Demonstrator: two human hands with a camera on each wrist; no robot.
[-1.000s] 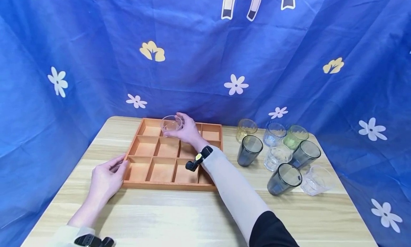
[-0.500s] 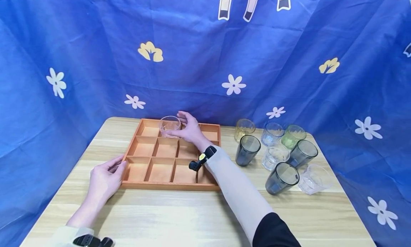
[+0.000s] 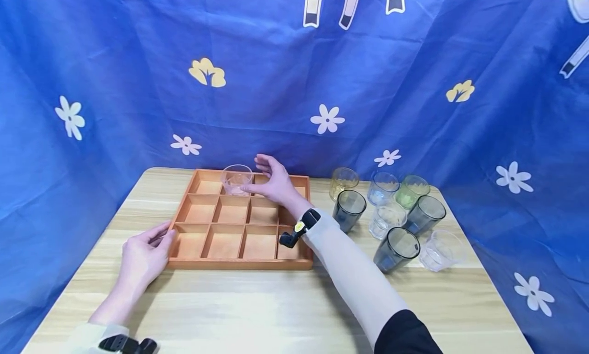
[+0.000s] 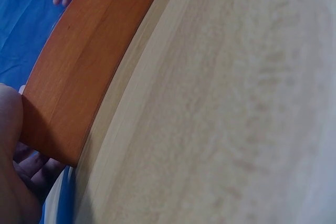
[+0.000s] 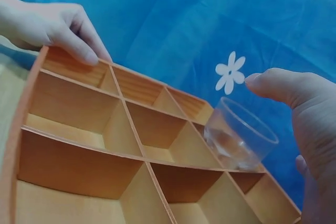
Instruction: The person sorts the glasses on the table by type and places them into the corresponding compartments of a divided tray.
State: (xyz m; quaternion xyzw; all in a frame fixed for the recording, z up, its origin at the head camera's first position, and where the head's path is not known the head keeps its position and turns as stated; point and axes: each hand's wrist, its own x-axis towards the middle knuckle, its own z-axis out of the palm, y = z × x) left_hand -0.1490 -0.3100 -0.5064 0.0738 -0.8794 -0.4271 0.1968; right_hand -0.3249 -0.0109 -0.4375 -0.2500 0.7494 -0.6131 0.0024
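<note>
The right hand (image 3: 278, 184) has its grip spread wide, thumb well apart from the fingers, and has hold of nothing. The clear glass (image 3: 233, 180) is just beside it, on the thumb's side; the head view cannot settle whether the thumb tip touches, though the right wrist view shows a gap. The glass stands in the back row of the wooden tray (image 3: 239, 264), second compartment from the left. The left hand (image 3: 143, 252) holds the tray's left edge near the front corner, its grip closed between thumb and fingers.

The tray is smooth orange-brown wood, rectangular, divided into three rows of four. The bench (image 3: 216, 308) has pale, streaky wood grain. To the right stand three smoky grey tumblers (image 3: 397, 251) and shorter glasses: amber (image 3: 343, 184), blue (image 3: 383, 190), green (image 3: 412, 193) and two colourless ones (image 3: 387, 222).
</note>
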